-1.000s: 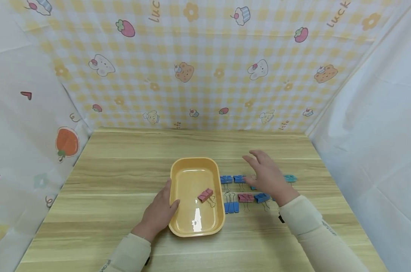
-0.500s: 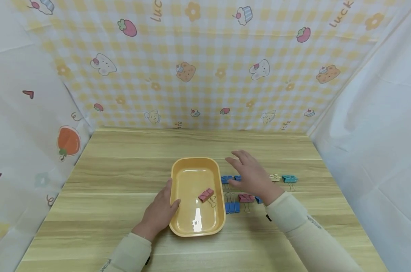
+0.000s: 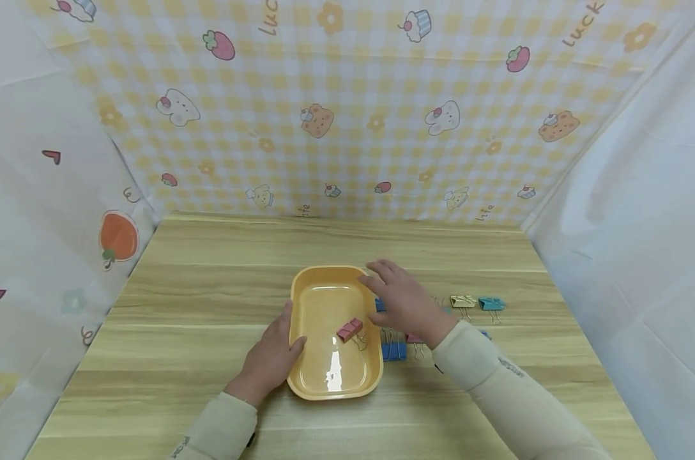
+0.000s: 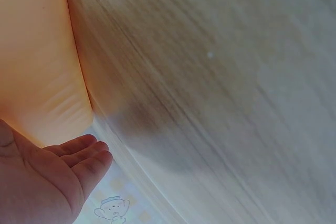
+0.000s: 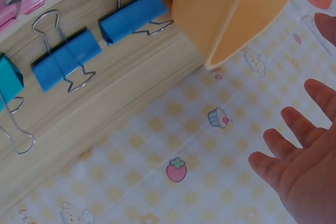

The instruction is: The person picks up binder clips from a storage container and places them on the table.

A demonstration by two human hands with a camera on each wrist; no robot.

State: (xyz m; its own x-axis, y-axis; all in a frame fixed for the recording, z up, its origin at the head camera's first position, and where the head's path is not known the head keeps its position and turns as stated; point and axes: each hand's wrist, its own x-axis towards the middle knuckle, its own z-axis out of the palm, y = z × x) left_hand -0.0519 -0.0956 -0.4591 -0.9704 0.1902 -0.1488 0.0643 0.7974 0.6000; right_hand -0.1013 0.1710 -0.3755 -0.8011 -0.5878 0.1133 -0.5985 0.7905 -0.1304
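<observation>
A yellow plastic tray (image 3: 313, 383) lies on the table with one pink binder clip (image 3: 349, 330) inside. My left hand (image 3: 267, 363) rests against the tray's left side, thumb at the rim and fingers straight along the outer wall. Above the tray's right rim hovers my right hand (image 3: 405, 303), its fingers spread and holding nothing, as the right wrist view also shows. Binder clips lie right of the tray: a blue clip (image 3: 393, 351), a yellow clip (image 3: 463, 301) and a teal clip (image 3: 491, 303) among several. The right hand and forearm hide some of them.
The wood-grain table (image 3: 221, 255) meets a yellow checked cloth (image 3: 347, 153) at its back edge. White cloths hang along the left and right sides.
My right hand has moved left from over the clips to the tray's right rim, uncovering the yellow clip. The left hand and the tray stay in place.
</observation>
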